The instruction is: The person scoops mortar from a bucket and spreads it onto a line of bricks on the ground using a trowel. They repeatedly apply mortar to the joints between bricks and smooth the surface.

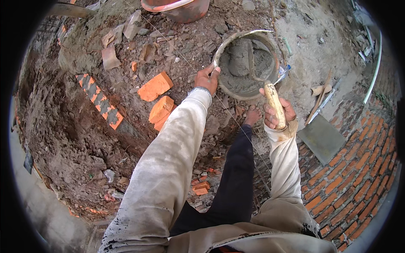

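Note:
A round bucket [217,75] of wet grey mortar [240,63] stands on the ground ahead of me. With my left hand [206,80] I grip its near left rim, fingers closed over the edge. My right hand [279,113] is wrapped round the pale wooden handle of a trowel [275,103]. The trowel's neck reaches over the bucket's right rim, and its blade, coated with mortar, stands edge-on in the mix. Left of my left forearm lie loose orange bricks [155,86]. Farther left is a short row of bricks with mortar on it [99,101].
A reddish tub [181,10] stands at the top. A taut string [228,110] crosses the site past my left hand. On the right are a brick wall [350,185], a flat grey board [322,139] and a pale pipe [373,80]. Rubble and soil cover the left.

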### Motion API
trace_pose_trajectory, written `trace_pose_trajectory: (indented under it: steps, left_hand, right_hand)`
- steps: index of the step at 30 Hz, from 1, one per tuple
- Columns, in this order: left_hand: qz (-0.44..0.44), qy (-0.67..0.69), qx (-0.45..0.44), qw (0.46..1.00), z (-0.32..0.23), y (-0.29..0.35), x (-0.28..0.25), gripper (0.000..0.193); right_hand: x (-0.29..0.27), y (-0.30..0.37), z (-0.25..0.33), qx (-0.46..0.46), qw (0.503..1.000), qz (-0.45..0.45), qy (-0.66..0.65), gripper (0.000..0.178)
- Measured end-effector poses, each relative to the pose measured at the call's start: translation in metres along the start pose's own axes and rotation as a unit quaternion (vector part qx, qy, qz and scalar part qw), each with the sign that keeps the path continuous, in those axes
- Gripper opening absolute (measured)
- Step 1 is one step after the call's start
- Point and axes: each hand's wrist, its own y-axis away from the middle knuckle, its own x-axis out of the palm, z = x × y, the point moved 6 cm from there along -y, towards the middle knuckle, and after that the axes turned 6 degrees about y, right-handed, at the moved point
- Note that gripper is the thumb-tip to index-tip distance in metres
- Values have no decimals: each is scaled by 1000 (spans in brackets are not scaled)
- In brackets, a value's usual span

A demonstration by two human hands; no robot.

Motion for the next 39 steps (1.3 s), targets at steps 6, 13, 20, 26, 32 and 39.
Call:
trace_pose_trajectory:
  steps: [6, 13, 20, 26, 32, 39]
  left_hand:
    - [15, -23, 19, 999, -18, 2, 25, 44]
    - [10, -28, -9, 1000, -12, 3, 7, 45]
    - [20, 11, 9, 1000, -15, 3, 18, 46]
    - [22, 67, 15, 997, -15, 1, 14, 44]
    - [22, 89, 33, 995, -9, 3, 16, 46]
    - [32, 109, 9, 993, -14, 8, 18, 44]
  right_hand:
    - [-63, -39, 33, 221, 684, -483, 501, 48]
    - [-76, -29, 115, 189, 308, -274, 891, 49]
    - [-106, -52, 64, 150, 308, -278, 897, 55]
    - [-117, -27, 11, -49, 518, -255, 815, 50]
    - [-73, -21, 2, -65, 593, -253, 762, 52]
    - [-97, -29, 1, -35, 614, -224, 756, 51]
